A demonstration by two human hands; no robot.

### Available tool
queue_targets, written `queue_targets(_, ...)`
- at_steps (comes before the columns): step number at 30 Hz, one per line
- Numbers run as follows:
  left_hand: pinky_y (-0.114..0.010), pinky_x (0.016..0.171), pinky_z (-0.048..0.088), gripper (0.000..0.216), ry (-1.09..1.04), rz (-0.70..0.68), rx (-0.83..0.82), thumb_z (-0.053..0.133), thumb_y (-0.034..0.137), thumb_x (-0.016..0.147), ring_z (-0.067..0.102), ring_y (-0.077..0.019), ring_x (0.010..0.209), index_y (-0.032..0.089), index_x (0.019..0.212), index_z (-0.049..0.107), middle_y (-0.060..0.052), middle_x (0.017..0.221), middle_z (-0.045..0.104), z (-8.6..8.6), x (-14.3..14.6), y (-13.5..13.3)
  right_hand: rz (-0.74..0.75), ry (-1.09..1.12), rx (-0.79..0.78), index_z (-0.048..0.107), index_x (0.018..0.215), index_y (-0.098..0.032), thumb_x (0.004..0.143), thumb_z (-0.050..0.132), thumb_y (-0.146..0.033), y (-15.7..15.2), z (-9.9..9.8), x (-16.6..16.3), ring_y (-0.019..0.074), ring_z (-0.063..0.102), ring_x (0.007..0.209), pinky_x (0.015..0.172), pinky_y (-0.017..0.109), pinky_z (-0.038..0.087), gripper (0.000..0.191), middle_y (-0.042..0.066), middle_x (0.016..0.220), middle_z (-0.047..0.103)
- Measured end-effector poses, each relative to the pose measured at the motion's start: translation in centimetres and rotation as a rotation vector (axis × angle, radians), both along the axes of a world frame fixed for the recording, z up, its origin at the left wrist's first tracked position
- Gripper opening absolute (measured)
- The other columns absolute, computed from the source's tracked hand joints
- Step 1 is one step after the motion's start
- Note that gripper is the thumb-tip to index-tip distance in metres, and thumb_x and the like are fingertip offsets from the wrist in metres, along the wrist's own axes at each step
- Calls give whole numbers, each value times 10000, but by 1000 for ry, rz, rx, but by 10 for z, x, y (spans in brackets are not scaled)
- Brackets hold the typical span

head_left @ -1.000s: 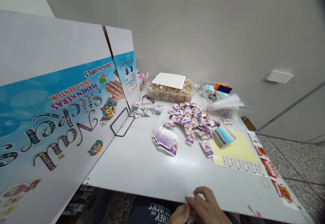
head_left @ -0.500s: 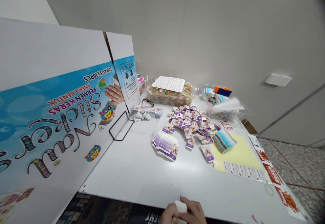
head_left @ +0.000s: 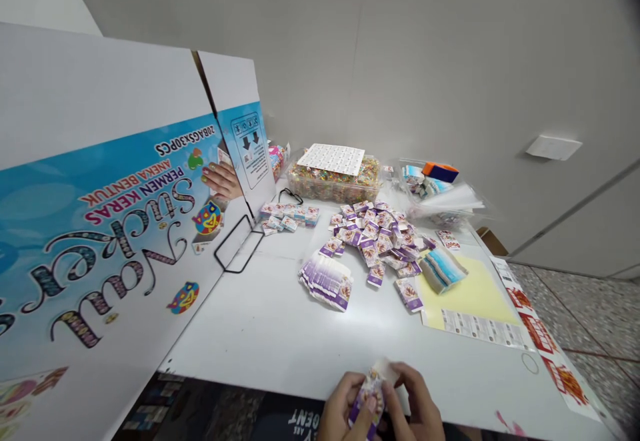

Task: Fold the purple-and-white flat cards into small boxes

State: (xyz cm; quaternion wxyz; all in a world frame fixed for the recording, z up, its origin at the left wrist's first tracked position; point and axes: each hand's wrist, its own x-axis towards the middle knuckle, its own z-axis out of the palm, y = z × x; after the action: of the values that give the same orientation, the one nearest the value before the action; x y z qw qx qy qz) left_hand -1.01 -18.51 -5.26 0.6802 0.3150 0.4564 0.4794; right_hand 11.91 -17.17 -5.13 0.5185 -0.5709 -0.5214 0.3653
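At the table's near edge, my left hand (head_left: pixel 343 409) grips a small purple-and-white printed packet (head_left: pixel 369 397) with its thumb across the front. My right hand (head_left: pixel 413 404) pinches the packet's upper right side, where a pale flap looks blurred. Farther back on the table lies a fanned stack of flat purple-and-white cards (head_left: pixel 327 282). Behind it spreads a loose pile of similar small purple-and-white packets (head_left: pixel 373 241). One such packet (head_left: pixel 409 294) lies apart, at the edge of a yellow sheet (head_left: pixel 480 291).
A large printed carton (head_left: pixel 125 194) stands along the left, with a black wire stand (head_left: pixel 240 244) by it. At the back sits a clear tub (head_left: pixel 325 184) of colourful pieces under a sticker sheet (head_left: pixel 333 159). A blue-and-white bundle (head_left: pixel 443 269) rests on the yellow sheet.
Both hands have risen farther into view and moved slightly right. The packet's printed purple front now faces up, where mostly a white part showed before. The view has shifted slightly.
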Motion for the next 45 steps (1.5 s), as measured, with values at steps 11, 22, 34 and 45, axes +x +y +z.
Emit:
queue_targets(11,-243,549,495,444,194,48,122,567,512,942,602,-158,646,136,1132,707,-66,822,695,35,-11,7,178,1,-48,783,1063,-264,905,654,-384,10,40,-2,294,708,1077,951,461,575,236,107,1167,754)
queue_targets(22,-310,763,580,385,439,114,357,527,373,989,698,-206,863,182,1290,671,-119,1138,738,21,-17,0,23,572,-378,812,858,-190,694,863,-394,20,40,-14,166,652,731,692,272,532,266,38,802,778)
queue_targets(34,-320,903,556,398,643,106,586,447,213,1021,670,-184,999,187,1404,549,-112,1100,701,11,-15,-5,8,135,-199,801,1071,-250,859,708,-404,-4,26,-20,278,707,1041,965,432,537,278,74,1114,782)
queue_targets(45,-318,871,540,327,540,-11,412,475,345,1008,678,-197,957,178,1244,629,-91,1080,715,20,-22,6,276,127,-106,718,1080,-213,875,695,-382,11,16,-3,217,706,810,664,307,588,267,74,959,748)
